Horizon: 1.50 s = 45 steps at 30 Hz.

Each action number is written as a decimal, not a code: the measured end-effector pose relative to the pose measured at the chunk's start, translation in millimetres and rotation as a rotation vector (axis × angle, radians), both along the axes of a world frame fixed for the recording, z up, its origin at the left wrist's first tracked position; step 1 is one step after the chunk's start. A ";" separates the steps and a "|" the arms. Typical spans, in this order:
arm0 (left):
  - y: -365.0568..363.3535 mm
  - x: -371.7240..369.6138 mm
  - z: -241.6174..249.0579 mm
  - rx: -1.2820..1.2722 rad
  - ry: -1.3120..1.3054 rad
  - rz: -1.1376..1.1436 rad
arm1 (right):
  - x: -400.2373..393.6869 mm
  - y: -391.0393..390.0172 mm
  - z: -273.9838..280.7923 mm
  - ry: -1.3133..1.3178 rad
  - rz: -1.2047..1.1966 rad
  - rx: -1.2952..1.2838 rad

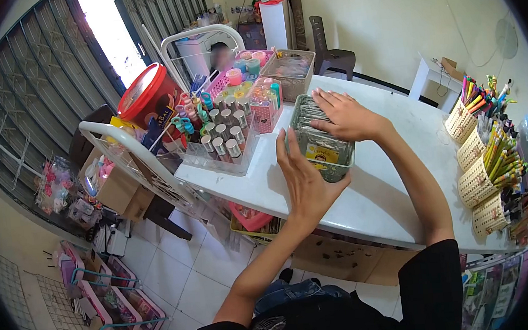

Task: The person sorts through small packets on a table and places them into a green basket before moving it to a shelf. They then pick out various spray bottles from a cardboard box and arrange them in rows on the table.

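Note:
A green rectangular basket [334,173] stands on the white table, filled with small flat plastic-wrapped packets [307,117]. One packet with a yellow label [322,154] faces me at the near end. My left hand [303,183] spreads around the basket's near left corner, thumb at the near end and fingers along the left side. Over the top of the packets lies my right hand [348,116], its fingers stretched out flat across them. What the packets contain is too small to tell.
Left of the basket stand a clear tray of silver-capped bottles [233,147], a pink basket [265,114] and a red bucket [147,96]. A grey basket [291,82] sits behind. Cream pen baskets [477,182] line the table's right edge. A person [221,58] is beyond the table.

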<state>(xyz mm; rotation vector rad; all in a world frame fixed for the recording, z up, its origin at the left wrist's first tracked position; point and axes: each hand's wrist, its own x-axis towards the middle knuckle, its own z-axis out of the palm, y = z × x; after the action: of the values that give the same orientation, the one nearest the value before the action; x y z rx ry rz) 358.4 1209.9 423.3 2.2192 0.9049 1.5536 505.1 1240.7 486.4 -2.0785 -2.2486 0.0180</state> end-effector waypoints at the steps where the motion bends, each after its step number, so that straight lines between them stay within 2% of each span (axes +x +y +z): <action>1: -0.3 0.5 0.8 0.000 0.000 0.001 | -0.2 -0.7 0.9 0.000 0.001 0.000; 4: -0.7 -0.6 4.5 -0.005 0.006 0.010 | -5.3 -3.4 4.5 -0.050 -0.014 -0.032; 6: -2.0 -0.7 4.4 -0.007 0.031 0.025 | -8.7 -1.8 4.1 -0.202 -0.070 -0.031; 8: -2.9 -1.1 5.8 -0.014 0.053 0.034 | -8.3 1.2 3.0 -0.198 -0.076 -0.036; 12: -4.0 -1.1 5.8 -0.022 0.073 0.054 | 2.6 1.9 13.8 -0.063 -0.014 -0.104; 14: -4.0 -1.0 6.8 -0.014 0.064 0.053 | 10.3 -0.5 21.9 0.142 0.093 -0.060; 16: -4.5 -0.7 6.0 -0.011 0.054 0.053 | 3.1 -10.0 26.6 0.188 0.101 -0.093; 18: -4.0 0.3 4.2 -0.007 0.037 0.080 | -10.4 -14.7 13.9 -0.031 0.084 -0.253; 19: -3.8 0.5 4.6 -0.008 0.036 0.078 | -16.8 -13.7 4.0 -0.127 0.032 -0.179; 22: -5.1 0.5 2.8 -0.033 0.001 0.087 | -20.9 -14.2 8.7 -0.055 -0.019 -0.211; 27: -1.6 0.8 -0.3 -0.064 0.010 0.062 | -23.6 -18.4 13.3 -0.091 0.010 -0.312; 29: -2.1 0.8 0.4 -0.071 0.018 0.058 | -27.5 -19.8 6.7 -0.154 -0.039 -0.183; 32: -3.7 1.8 3.1 -0.078 0.036 0.068 | -27.5 -21.5 19.0 -0.197 0.062 -0.302; 37: -3.3 1.6 -0.6 -0.103 0.037 0.073 | -28.3 -23.1 12.4 -0.252 -0.016 -0.152; 39: -3.9 0.9 0.4 -0.102 0.034 0.064 | -24.0 -25.1 29.9 -0.187 0.056 -0.286; 40: -3.9 1.0 1.1 -0.107 0.026 0.058 | -19.2 -24.3 31.3 -0.189 0.054 -0.281; 42: -4.8 1.5 0.3 -0.110 0.027 0.068 | -10.6 -25.5 33.0 -0.025 0.218 -0.211; 43: -4.9 1.8 0.2 -0.115 0.032 0.078 | -15.8 -25.4 34.1 -0.060 0.326 -0.385; 45: -3.7 1.7 1.0 -0.119 0.026 0.065 | -13.6 -28.9 32.7 0.039 0.331 -0.309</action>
<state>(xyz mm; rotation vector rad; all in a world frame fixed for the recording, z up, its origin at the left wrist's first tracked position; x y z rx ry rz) 360.2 1206.2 424.4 2.1517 1.0583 1.4602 491.5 1211.8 519.1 -1.7757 -2.6799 0.4479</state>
